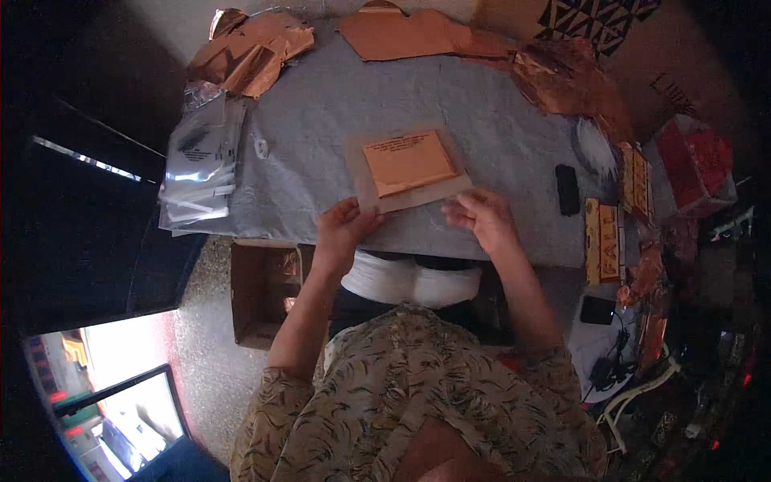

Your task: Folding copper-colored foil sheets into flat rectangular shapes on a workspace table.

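A clear plastic bag [365,178] with a flat copper-coloured piece [409,166] inside lies slightly tilted on the grey-covered table, with dark print across its upper part. My left hand [341,229] is closed on the bag's near left corner, thumb along the near edge. At the near right corner is my right hand [486,218], its fingers bent and pressed together. Whatever sits between those fingertips is too small to make out.
A stack of clear printed bags [201,161] lies at the table's left edge. Crumpled copper-coloured sheets [405,34] line the far edge. On the right are a dark oblong object [567,190] and a yellow-lettered sign [602,241]. An open cardboard box [249,293] stands below the table.
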{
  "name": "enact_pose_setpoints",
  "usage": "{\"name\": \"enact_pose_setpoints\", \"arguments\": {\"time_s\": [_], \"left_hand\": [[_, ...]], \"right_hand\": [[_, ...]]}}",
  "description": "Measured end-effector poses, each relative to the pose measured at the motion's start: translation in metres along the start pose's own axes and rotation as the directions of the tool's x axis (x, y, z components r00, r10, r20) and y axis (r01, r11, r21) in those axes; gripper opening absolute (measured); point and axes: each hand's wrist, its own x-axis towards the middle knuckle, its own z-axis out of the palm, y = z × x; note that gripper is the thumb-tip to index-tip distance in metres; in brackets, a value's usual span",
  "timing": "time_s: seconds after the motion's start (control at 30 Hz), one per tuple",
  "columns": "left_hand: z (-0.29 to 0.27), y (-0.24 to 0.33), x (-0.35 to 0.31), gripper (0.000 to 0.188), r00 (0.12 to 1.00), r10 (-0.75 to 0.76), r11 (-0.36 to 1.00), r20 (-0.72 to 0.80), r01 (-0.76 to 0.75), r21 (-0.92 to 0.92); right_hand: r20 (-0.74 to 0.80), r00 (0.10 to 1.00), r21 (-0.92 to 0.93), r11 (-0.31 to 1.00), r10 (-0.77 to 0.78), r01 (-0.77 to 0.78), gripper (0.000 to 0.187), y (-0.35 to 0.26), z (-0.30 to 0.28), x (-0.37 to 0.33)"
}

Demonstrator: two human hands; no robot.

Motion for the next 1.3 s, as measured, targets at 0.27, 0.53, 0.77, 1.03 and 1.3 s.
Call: {"name": "enact_pose_setpoints", "arguments": {"time_s": [0.27, 0.53, 0.77, 1.03, 1.3], "left_hand": [[0.013, 0.004, -0.009, 0.025, 1.000, -0.009, 1.000, -0.022, 0.009, 0.013], [0.007, -0.002, -0.009, 0.023, 0.997, -0.057, 0.998, -0.053, 0.057, 0.004], [0.014, -0.005, -0.012, 0.023, 0.997, -0.048, 0.999, -0.063, 0.048, -0.001], [0.021, -0.015, -0.019, 0.021, 1.000, 0.022, 0.995, -0.008, -0.023, -0.094], [0.031, -0.013, -0.028, 0.017, 0.994, -0.110, 0.981, 0.030, 0.113, -0.158]], "right_hand": [[0.045, 0.998, 0.102, 0.994, 0.035, -0.039, 0.019, 0.022, 0.012, -0.002], [-0.043, 0.999, 0.001, 1.000, 0.019, -0.019, 0.021, 0.022, 0.025, -0.003], [-0.064, 0.997, -0.051, 0.998, -0.038, 0.035, 0.033, 0.023, 0.040, -0.008], [0.062, 0.997, 0.150, 0.988, -0.052, 0.043, 0.042, 0.052, 0.046, -0.010], [0.043, 0.996, 0.344, 0.937, -0.074, 0.055, 0.036, 0.066, 0.045, -0.004]]}}
